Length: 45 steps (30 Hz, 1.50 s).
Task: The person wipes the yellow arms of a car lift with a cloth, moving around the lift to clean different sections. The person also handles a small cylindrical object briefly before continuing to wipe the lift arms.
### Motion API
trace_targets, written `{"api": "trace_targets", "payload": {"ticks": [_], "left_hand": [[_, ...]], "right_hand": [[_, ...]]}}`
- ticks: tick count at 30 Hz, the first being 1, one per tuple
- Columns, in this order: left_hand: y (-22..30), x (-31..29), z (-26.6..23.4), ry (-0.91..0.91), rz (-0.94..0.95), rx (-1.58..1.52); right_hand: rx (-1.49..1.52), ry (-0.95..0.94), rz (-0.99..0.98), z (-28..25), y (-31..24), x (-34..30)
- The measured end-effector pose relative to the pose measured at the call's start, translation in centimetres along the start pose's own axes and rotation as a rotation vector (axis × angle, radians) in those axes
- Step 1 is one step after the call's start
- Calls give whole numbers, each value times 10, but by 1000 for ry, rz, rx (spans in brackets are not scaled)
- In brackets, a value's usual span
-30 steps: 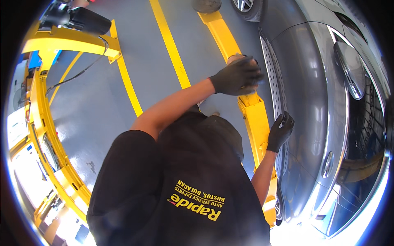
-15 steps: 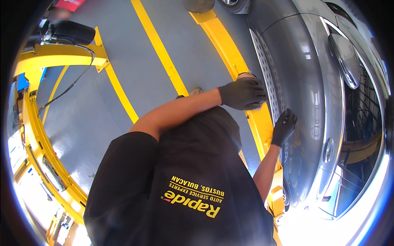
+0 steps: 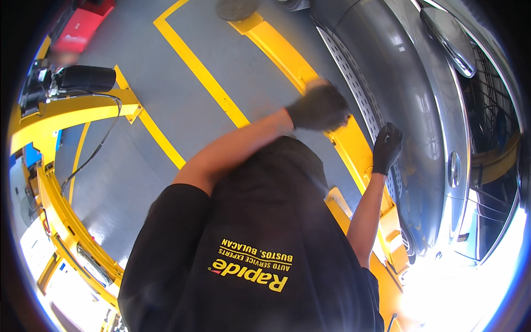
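Note:
My left hand (image 3: 321, 107), in a black glove, is over the yellow lift arm (image 3: 358, 145) beside the car. It is smeared by motion, so its fingers do not show clearly. A pale rounded part (image 3: 317, 84) shows just beyond it, too blurred to name. To the right, my right hand (image 3: 388, 148), gloved in black too, is raised with curled fingers, close against the lower side of the dark grey car (image 3: 423, 149). Whatever it may hold is hidden. Between the hands runs the car's perforated silver side step (image 3: 349, 72).
A round pad (image 3: 237, 8) tops the lift arm's far end. At left stand a yellow lift frame (image 3: 72, 113) with a black cylinder (image 3: 88, 78) and a hanging cable (image 3: 105, 135). Behind it is a red box (image 3: 83, 27). Yellow lines (image 3: 204, 72) mark the grey floor.
My view has shifted, bringing more of the red box in. My left hand has moved up and left in the picture and is now blurred. My right hand is higher, its fingers still curled.

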<state>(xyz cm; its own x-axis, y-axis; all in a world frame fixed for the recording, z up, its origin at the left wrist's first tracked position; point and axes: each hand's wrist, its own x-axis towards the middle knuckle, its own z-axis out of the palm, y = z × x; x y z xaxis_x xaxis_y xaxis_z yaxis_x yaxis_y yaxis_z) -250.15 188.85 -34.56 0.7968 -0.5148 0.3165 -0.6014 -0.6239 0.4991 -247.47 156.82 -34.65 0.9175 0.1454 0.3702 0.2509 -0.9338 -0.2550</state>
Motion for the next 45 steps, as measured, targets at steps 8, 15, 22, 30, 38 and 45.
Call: {"api": "trace_targets", "payload": {"ticks": [8, 15, 22, 30, 38, 45], "left_hand": [[-128, -41, -71, 206, -145, 449], [-36, 13, -6, -29, -254, 322], [-66, -18, -24, 154, -134, 249], [-158, -34, -55, 264, -411, 473], [-131, -46, -93, 254, -485, 232], [-87, -13, 31, 1302, -934, -85]], "right_hand": [[22, -23, 47, -4, -4, 1], [46, -23, 18, 6, 11, 3], [54, -23, 22, 3, 10, 0], [54, -49, 24, 6, 1, 7], [47, -47, 17, 5, 12, -1], [-6, -68, -28, 9, -1, 12]]}}
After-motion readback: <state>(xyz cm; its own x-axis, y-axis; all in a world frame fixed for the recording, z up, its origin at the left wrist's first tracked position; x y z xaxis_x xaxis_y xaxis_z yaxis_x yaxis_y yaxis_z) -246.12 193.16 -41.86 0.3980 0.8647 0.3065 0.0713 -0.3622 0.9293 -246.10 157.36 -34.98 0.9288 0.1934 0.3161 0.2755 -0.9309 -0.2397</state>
